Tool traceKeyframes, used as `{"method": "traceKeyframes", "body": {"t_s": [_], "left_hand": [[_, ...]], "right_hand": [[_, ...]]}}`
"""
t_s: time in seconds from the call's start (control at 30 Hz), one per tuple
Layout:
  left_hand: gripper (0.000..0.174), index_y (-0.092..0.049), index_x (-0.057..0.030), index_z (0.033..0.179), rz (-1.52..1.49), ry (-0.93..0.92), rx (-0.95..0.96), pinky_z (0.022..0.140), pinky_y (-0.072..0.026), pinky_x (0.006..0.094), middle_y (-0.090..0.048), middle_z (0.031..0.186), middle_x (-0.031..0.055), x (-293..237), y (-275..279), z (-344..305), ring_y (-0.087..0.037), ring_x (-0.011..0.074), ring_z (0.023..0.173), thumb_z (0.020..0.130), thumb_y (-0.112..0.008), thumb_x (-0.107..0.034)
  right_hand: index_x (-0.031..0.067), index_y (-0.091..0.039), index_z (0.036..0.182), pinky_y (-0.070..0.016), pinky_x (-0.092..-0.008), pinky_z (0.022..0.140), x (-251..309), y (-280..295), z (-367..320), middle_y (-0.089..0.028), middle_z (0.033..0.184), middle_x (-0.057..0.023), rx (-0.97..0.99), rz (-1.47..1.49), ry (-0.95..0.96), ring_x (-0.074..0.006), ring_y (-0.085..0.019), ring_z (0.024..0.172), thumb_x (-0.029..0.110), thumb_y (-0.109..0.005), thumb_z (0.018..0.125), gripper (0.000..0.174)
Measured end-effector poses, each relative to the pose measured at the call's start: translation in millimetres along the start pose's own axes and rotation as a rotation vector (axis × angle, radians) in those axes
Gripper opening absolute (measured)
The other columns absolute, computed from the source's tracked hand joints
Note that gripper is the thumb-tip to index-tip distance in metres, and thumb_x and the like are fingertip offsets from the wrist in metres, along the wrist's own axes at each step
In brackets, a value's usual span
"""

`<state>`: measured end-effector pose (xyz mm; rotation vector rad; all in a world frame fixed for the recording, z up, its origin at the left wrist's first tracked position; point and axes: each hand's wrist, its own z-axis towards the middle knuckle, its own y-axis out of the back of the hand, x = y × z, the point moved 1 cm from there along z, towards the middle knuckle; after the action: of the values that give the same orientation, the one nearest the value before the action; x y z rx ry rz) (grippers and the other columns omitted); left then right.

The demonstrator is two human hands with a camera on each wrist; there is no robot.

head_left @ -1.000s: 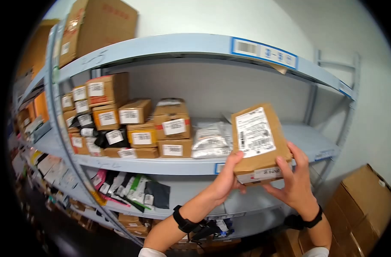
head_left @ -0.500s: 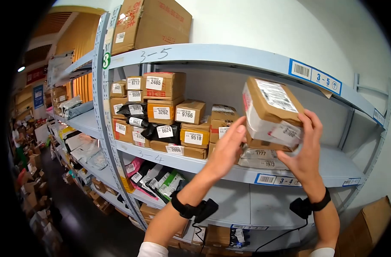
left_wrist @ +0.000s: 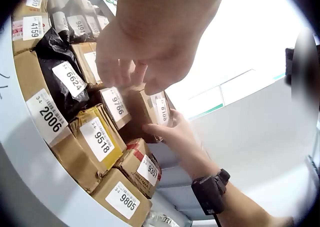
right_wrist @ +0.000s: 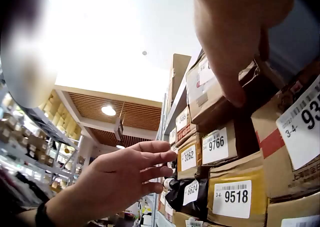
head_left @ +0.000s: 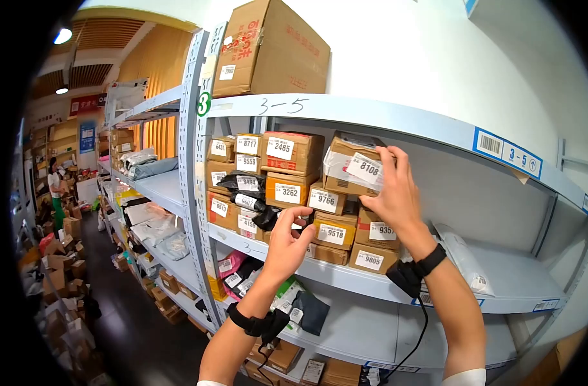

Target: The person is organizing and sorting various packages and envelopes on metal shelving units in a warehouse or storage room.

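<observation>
A cardboard box with the label 8108 [head_left: 343, 168] sits high in the stack of parcels, close over the box labelled 9766 [head_left: 325, 199]. My right hand [head_left: 398, 196] grips its right side, fingers at the upper edge and thumb below. In the right wrist view the thumb shows at the box's lower edge. Apart from that box, my left hand [head_left: 286, 243] hovers before the black parcel and the box labelled 9518 [head_left: 336, 233], holding nothing. Its fingers are relaxed and spread in the right wrist view [right_wrist: 125, 174].
Left of the box stand more labelled parcels, among them box 2485 [head_left: 294, 154]. Boxes 9357 [head_left: 375, 231] and 9805 [head_left: 374, 258] are below right. A shelf beam [head_left: 384, 119] runs just above. A white bag [head_left: 464, 260] lies farther right. Cables hang from both wrists.
The box has travelled from the right, over the silver bags, leftward to the stack. My left hand has let go of it and moved down left. The view has turned left.
</observation>
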<state>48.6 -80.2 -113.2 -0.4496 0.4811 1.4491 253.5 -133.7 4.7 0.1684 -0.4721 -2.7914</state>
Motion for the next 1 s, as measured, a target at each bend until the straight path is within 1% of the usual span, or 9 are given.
{"method": "traceKeyframes", "body": {"t_s": [0.27, 0.43, 0.5, 0.53, 0.6, 0.63, 0.7, 0.83, 1.0], "left_hand": [[0.033, -0.059, -0.0024, 0.119, 0.097, -0.027, 0.018, 0.069, -0.0473, 0.0255, -0.056, 0.110, 0.0081, -0.3, 16.3, 7.2, -0.055, 0.0138, 0.092, 0.087, -0.066, -0.009], [0.035, -0.059, -0.0023, 0.120, 0.109, -0.077, 0.026, 0.069, -0.0453, 0.0235, -0.054, 0.105, 0.0058, 4.6, 10.8, 10.4, -0.052, 0.0092, 0.088, 0.086, -0.068, -0.009], [0.037, -0.055, -0.0011, 0.121, 0.201, -0.066, 0.044, 0.077, -0.0499, 0.0318, -0.057, 0.116, 0.0120, -1.3, 6.9, 10.9, -0.057, 0.0242, 0.102, 0.085, -0.065, -0.008], [0.037, -0.055, -0.0011, 0.121, 0.198, -0.066, 0.046, 0.077, -0.0499, 0.0318, -0.057, 0.116, 0.0120, -0.5, 5.6, 12.9, -0.057, 0.0242, 0.102, 0.085, -0.065, -0.008], [0.045, -0.056, -0.0017, 0.121, 0.590, -0.495, -0.019, 0.089, -0.0474, 0.0363, -0.057, 0.118, 0.0131, -3.3, 2.4, 17.6, -0.057, 0.0269, 0.105, 0.078, -0.067, -0.002], [0.045, -0.056, -0.0017, 0.121, 0.587, -0.491, -0.021, 0.089, -0.0474, 0.0363, -0.057, 0.118, 0.0131, -4.6, 0.7, 21.8, -0.057, 0.0269, 0.105, 0.078, -0.067, -0.002], [0.051, -0.054, -0.0029, 0.123, 0.810, -0.684, 0.075, 0.100, -0.0411, 0.0428, -0.056, 0.127, 0.0142, -13.7, -6.6, 36.0, -0.051, 0.0332, 0.119, 0.074, -0.067, -0.002], [0.066, -0.050, -0.0063, 0.136, 1.234, -0.831, 0.288, 0.117, -0.0257, 0.0449, -0.054, 0.135, 0.0114, -18.8, -24.5, 67.0, -0.046, 0.0253, 0.130, 0.072, -0.068, -0.009], [0.062, -0.050, -0.0123, 0.138, 1.516, -0.691, 0.587, 0.120, -0.0186, 0.0504, -0.061, 0.122, 0.0099, -29.6, -43.9, 79.3, -0.057, 0.0244, 0.117, 0.078, -0.066, -0.011]], "right_hand": [[0.0121, -0.034, 0.150, -0.0526, -0.0462, 0.097, -5.7, -19.4, 3.8, -0.035, 0.146, -0.0152, 0.051, 0.092, 0.090, -0.0387, -0.049, 0.124, 0.017, -0.092, 0.060, 0.107], [0.0090, -0.038, 0.146, -0.0513, -0.0454, 0.100, -2.6, -5.1, 6.6, -0.040, 0.142, -0.0125, 0.157, 0.029, 0.093, -0.0361, -0.050, 0.121, 0.013, -0.088, 0.060, 0.100], [0.0076, -0.039, 0.144, -0.0507, -0.0448, 0.101, -3.3, -3.2, 8.1, -0.042, 0.140, -0.0117, 0.172, 0.018, 0.092, -0.0352, -0.051, 0.121, 0.012, -0.086, 0.060, 0.096], [0.0066, -0.041, 0.141, -0.0504, -0.0447, 0.101, -4.2, -2.3, 9.2, -0.044, 0.138, -0.0118, 0.139, 0.027, 0.096, -0.0348, -0.051, 0.120, 0.011, -0.085, 0.059, 0.093], [0.0056, -0.043, 0.139, -0.0500, -0.0446, 0.101, -7.4, 1.3, 11.0, -0.046, 0.136, -0.0118, 0.108, 0.035, 0.103, -0.0344, -0.052, 0.119, 0.010, -0.083, 0.059, 0.090], [0.0051, -0.044, 0.138, -0.0495, -0.0447, 0.101, -11.9, 6.5, 10.5, -0.047, 0.135, -0.0124, 0.069, 0.029, 0.110, -0.0348, -0.052, 0.119, 0.010, -0.083, 0.059, 0.089], [0.0045, -0.045, 0.138, -0.0490, -0.0448, 0.100, -22.2, 15.9, 8.0, -0.048, 0.134, -0.0130, 0.035, 0.022, 0.119, -0.0352, -0.052, 0.119, 0.011, -0.082, 0.059, 0.087], [0.0018, -0.045, 0.136, -0.0462, -0.0430, 0.101, -48.3, 32.9, 0.3, -0.050, 0.131, -0.0162, 0.000, 0.103, 0.066, -0.0367, -0.052, 0.120, 0.016, -0.083, 0.057, 0.089], [-0.0006, -0.042, 0.140, -0.0518, -0.0367, 0.098, -62.0, 51.7, -8.1, -0.047, 0.134, -0.0152, 0.037, 0.131, -0.036, -0.0288, -0.054, 0.122, 0.016, -0.087, 0.059, 0.094]]}}
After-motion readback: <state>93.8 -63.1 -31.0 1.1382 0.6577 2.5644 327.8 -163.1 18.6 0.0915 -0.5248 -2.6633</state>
